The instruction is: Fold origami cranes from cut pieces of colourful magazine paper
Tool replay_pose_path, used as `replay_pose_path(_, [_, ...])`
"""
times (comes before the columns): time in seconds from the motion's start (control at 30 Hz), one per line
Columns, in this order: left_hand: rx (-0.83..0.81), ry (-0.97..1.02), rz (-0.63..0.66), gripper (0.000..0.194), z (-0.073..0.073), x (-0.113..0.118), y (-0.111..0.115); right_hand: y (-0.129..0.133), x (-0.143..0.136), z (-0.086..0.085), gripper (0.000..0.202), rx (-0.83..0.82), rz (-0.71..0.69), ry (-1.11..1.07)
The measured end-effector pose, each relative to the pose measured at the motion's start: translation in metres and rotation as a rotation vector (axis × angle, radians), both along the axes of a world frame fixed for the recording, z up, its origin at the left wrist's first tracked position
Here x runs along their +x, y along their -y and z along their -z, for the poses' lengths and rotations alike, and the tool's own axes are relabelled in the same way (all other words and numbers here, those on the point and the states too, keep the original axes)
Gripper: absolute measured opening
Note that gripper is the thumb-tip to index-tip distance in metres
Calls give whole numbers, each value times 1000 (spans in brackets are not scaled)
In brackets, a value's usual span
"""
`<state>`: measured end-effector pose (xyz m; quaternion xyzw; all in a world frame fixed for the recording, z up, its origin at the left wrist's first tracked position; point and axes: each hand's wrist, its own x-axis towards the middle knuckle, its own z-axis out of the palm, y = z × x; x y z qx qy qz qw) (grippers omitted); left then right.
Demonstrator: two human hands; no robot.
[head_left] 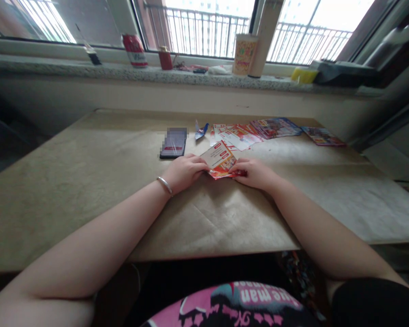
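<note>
A printed red, orange and white leaflet [219, 158] lies tilted between my hands on the table, its near edge turned up or folded. My left hand [187, 171], with a silver bangle at the wrist, pinches its left corner. At the right corner my right hand [254, 173] has its fingers closed on the same paper. Just beyond the left hand is a phone [174, 142] lying flat. A small folded blue and white paper [201, 131] stands behind the leaflet. More red and white leaflets [236, 136] are spread out farther back.
Blue and purple printed sheets [276, 127] and another stack [323, 136] lie at the back right of the table [71, 181]. On the windowsill [187, 78] stand a red can [134, 51], a red bottle [165, 58], a patterned paper cup [244, 54] and a yellow item [304, 75].
</note>
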<state>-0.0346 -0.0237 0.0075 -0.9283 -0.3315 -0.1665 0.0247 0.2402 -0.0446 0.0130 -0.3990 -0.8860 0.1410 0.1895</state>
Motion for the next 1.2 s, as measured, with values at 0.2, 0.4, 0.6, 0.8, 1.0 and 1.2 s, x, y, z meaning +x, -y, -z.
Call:
replay_pose_path(0.2, [-20, -56, 26, 28, 0, -3, 1, -2, 9, -7, 17, -93, -25, 1])
replay_pose_path(0.4, [-32, -34, 130, 30, -6, 4, 10, -4, 9, -2, 16, -51, -33, 2])
replay_pose_path(0.6, [-44, -19, 198, 30, -5, 10, 14, -4, 2, 1, 17, 33, -64, 6])
replay_pose_path(0.8, [-65, -16, 178, 34, -6, 9, 17, -6, 1, 7, 15, 78, -65, 26])
replay_pose_path(1.0, [-81, 20, 126, 33, -6, 14, 24, -4, 2, 4, 15, 54, -78, 13])
replay_pose_path(1.2, [-207, 114, 33, 28, -4, 17, 17, -6, 4, 7, 16, 67, -95, 7])
